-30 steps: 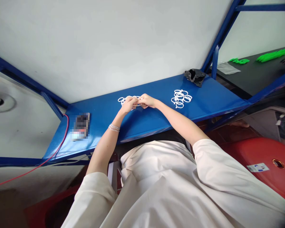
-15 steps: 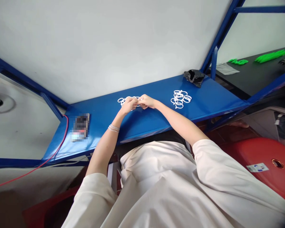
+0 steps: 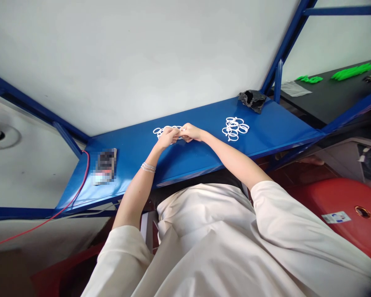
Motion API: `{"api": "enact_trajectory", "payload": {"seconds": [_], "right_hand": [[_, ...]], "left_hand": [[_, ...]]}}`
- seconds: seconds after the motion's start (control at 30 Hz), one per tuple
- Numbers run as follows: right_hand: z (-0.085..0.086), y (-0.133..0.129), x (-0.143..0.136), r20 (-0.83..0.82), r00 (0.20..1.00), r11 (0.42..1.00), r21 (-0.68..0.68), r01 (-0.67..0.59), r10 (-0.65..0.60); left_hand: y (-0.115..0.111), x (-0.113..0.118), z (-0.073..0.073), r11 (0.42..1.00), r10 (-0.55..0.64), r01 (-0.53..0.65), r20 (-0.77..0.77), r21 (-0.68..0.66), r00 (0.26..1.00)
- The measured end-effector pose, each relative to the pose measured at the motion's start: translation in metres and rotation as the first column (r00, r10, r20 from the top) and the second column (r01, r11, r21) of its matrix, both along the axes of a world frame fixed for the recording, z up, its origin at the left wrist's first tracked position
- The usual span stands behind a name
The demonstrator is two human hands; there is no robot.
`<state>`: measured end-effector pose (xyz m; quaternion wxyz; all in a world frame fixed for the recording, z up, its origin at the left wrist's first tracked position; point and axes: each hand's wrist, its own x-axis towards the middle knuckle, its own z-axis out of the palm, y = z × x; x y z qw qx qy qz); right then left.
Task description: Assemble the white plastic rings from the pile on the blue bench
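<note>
My left hand (image 3: pixel 167 137) and my right hand (image 3: pixel 190 132) meet over a pile of white rings (image 3: pixel 157 130) on the blue table. Both are closed, fingertips pinched together around a white ring that their fingers mostly cover. Parts of other rings show behind and below the hands. To the right lies a second loose pile of white rings (image 3: pixel 234 128), apart from both hands. Each of those rings seems to have a small knob on it.
The blue table (image 3: pixel 200 154) stands against a white wall. A crumpled black bag (image 3: pixel 252 101) sits at its back right corner. A blurred-out phone-like item (image 3: pixel 105 167) and a red cable (image 3: pixel 85 177) are at the left. A red stool (image 3: pixel 336 202) stands at the right.
</note>
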<state>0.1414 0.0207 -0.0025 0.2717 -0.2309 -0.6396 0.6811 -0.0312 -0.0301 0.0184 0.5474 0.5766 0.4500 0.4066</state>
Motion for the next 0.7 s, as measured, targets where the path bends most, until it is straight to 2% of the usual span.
{"api": "enact_trajectory", "payload": {"seconds": [0.3, 0.57, 0.7], "right_hand": [[0.0004, -0.0013, 0.0001, 0.015, 1.000, 1.000, 0.011, 0.014, -0.014], [-0.0004, -0.0003, -0.0001, 0.021, 1.000, 1.000, 0.016, 0.007, -0.007], [0.0005, -0.0017, 0.0000, 0.023, 1.000, 1.000, 0.024, 0.017, -0.018]], "left_hand": [[0.0006, -0.0014, -0.0008, 1.000, -0.023, 0.023, -0.026, 0.011, 0.999], [-0.0010, -0.0001, 0.0010, 0.998, 0.015, -0.015, -0.011, -0.061, 1.000], [-0.0006, -0.0005, 0.0007, 0.999, -0.006, 0.005, -0.017, -0.035, 1.000]]}}
